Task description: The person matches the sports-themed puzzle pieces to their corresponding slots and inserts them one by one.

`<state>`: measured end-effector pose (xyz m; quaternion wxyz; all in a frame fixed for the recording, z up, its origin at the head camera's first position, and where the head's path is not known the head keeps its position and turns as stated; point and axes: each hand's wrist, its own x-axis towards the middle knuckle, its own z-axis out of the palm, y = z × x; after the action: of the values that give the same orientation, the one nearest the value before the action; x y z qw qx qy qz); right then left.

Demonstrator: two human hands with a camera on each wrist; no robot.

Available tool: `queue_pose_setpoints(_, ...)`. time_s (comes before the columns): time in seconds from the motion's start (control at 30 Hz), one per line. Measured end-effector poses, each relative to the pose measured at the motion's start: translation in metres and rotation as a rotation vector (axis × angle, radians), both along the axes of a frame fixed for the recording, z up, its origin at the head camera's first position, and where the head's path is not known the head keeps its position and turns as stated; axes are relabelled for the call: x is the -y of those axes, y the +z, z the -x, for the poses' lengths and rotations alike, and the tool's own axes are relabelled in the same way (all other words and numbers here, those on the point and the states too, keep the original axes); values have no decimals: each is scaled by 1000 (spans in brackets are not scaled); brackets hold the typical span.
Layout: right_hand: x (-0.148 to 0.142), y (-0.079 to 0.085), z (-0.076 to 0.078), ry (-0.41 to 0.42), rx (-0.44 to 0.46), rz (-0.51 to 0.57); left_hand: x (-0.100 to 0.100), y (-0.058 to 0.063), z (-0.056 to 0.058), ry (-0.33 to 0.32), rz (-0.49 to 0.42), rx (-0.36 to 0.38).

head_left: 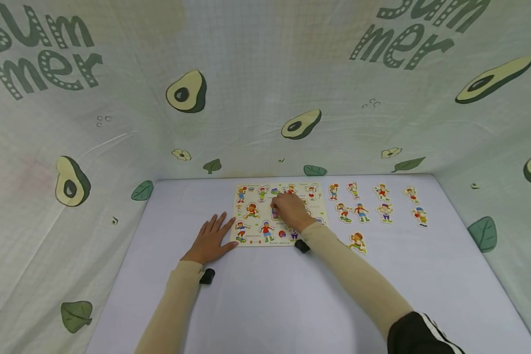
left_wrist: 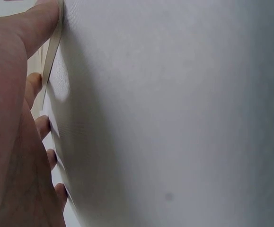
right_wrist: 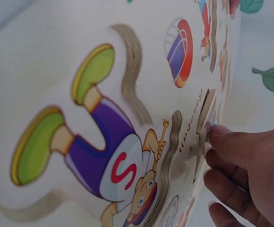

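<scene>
A cream wooden puzzle board [head_left: 253,227], printed with sporty cartoon children, lies on the white table. My right hand [head_left: 289,210] is over its middle and pinches a small puzzle piece [head_left: 274,214]. In the right wrist view, the thumb is on that puzzle piece [right_wrist: 207,118], which stands tilted at its recess; the hand hides part of it. My left hand [head_left: 210,240] lies with fingers spread on the table at the board's left edge. Its thumb touches that edge in the left wrist view.
Loose figure pieces [head_left: 361,213] lie in rows to the right of the board, several in all. One runner piece [head_left: 357,243] lies nearest the right forearm. A cloth with avocado prints [head_left: 186,92] hangs around the table's back and sides.
</scene>
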<state>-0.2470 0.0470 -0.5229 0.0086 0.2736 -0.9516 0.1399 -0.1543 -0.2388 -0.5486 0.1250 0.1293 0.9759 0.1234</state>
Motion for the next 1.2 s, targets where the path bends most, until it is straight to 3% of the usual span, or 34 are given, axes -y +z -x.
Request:
queue_pose_setpoints(0.4,3,1,-1,2,-69,-115,-2,5,-1,3,-10,0)
queue_pose_setpoints(0.53,4,3,-2,-2,-52,-119,-2,5,-1,3,-13,-1)
queue_pose_setpoints(0.8,-7,7,-10,-18,-41,-21,-1,3,-2,-2,-4,4)
queue_pose_setpoints(1.2,-56,18,-32,-90,-93,59,-2,5,-2,0,-9,15)
